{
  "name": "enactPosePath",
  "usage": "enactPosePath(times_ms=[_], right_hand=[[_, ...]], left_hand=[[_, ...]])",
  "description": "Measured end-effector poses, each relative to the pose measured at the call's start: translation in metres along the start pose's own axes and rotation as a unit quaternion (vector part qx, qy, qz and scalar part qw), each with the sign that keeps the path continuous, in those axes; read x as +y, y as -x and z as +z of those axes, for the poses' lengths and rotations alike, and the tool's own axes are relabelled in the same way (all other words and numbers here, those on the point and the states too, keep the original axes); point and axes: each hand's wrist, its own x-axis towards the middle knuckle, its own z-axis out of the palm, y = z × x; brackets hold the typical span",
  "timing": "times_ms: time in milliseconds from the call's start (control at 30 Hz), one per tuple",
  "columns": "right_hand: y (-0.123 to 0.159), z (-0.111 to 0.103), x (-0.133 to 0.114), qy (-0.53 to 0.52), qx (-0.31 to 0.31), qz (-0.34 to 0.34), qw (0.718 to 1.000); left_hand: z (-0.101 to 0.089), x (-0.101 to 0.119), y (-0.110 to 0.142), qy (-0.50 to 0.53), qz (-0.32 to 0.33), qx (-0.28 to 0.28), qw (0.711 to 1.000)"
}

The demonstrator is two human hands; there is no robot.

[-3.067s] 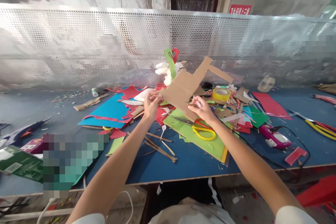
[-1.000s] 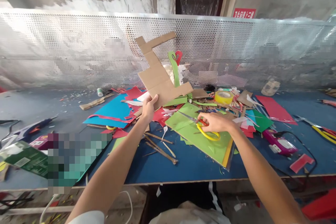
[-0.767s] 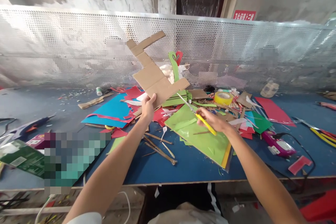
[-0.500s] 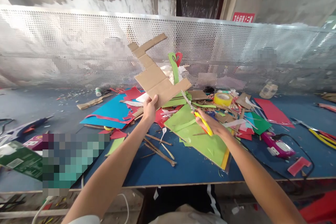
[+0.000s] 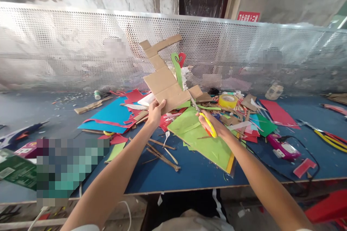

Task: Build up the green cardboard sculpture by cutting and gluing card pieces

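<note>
at blue table (image 5: 151, 180), scissors (image 5: 208, 122) against cardboard (image 5: 166, 83), clear jar (image 5: 274, 92) beyond

cardboard (image 5: 165, 86): brown, creased, stepped outline, thin arm at top, short tab at right | raised, tilted, above the tabletop (image 5: 189, 181) | scissors (image 5: 207, 120): yellow-and-red handles, metal blades | aloft, pointing up and left, blades at the cardboard's tab
</note>
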Motion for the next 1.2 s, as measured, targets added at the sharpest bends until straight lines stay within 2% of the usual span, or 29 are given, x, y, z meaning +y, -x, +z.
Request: enactPosePath(times_ms=[167, 567, 867, 1067, 1200], right_hand=[[0.001, -0.002, -0.009, 0.046, -0.012, 0.023, 0.999], [0.002, 0.009, -0.015, 0.124, 0.066, 0.037, 0.989], [0.001, 0.006, -0.014, 0.073, 0.052, 0.024, 0.996], [0.003, 0.008, -0.014, 0.117, 0.088, 0.027, 0.989], [0.003, 0.011, -0.016, 0.122, 0.090, 0.032, 0.988]], left_hand=[[-0.001, 0.002, -0.001, -0.007, 0.003, -0.013, 1.000], [-0.001, 0.005, 0.000, -0.012, -0.004, -0.019, 1.000], [0.005, 0.011, 0.004, -0.029, -0.008, -0.044, 0.999], [0.007, 0.006, 0.007, -0.020, -0.007, -0.038, 0.999], [0.006, 0.004, 0.007, -0.017, -0.007, -0.031, 0.999]])
